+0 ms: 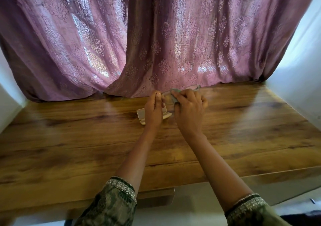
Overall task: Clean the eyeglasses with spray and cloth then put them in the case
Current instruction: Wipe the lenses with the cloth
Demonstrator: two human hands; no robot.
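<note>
Both forearms reach forward side by side over the wooden tabletop (225,125), the hands raised toward its far edge, where a purple patterned curtain (156,34) hangs down and rests on the wood. The left hand (154,109) is held with its back toward the camera, fingers closed together and pointing up, pinching the left end of the eyeglasses (182,91). The right hand (189,111) is curled, knuckles up, its fingers pressing a pale green cloth (174,95) against the glasses near their middle. The eyeglasses are held up between the two hands, above the tabletop, with their right end sticking out past the right hand toward the curtain; the frame is thin and blurred, so which lens the cloth covers cannot be told. Below the left hand, on the tabletop near the middle of its far half, lies a white case (141,115), partly hidden by the wrist. Green sleeves (114,206) with silver embroidered cuffs cover both arms near the tabletop's near edge.
</note>
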